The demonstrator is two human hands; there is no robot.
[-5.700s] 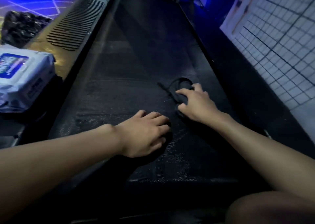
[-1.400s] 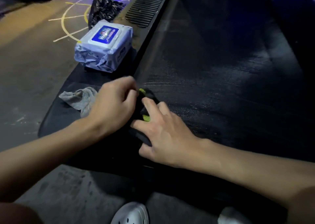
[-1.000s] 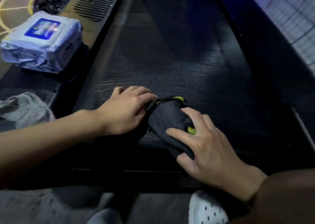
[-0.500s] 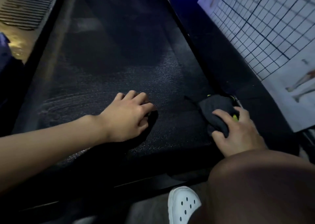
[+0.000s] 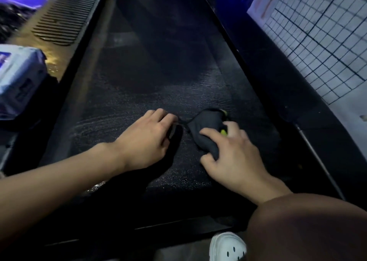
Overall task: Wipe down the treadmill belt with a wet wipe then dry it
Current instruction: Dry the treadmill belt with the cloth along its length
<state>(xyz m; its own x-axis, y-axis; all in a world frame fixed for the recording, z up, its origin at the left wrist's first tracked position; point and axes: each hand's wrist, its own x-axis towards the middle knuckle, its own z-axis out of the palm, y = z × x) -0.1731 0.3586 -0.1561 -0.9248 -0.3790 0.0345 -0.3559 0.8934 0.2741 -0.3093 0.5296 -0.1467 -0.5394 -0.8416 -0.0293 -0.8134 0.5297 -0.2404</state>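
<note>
The black treadmill belt (image 5: 151, 78) runs away from me, with faint wet streaks near its left side. A dark cloth with yellow-green trim (image 5: 206, 127) lies bunched on the belt's near right part. My right hand (image 5: 232, 155) grips it, fingers curled over the cloth and thumb at its near end. My left hand (image 5: 147, 139) rests on the belt just left of the cloth, fingers bent down onto the surface, holding nothing. A gap of belt separates the two hands.
A pack of wet wipes (image 5: 17, 80) sits on the left side rail. A ribbed tread plate (image 5: 65, 16) lies farther along that rail. A wire grid panel (image 5: 321, 38) stands along the right. My white clog (image 5: 228, 247) is below the belt's end.
My right hand has slid the cloth leftward from the belt's right edge toward the middle. The left hand stays planted on the belt.
</note>
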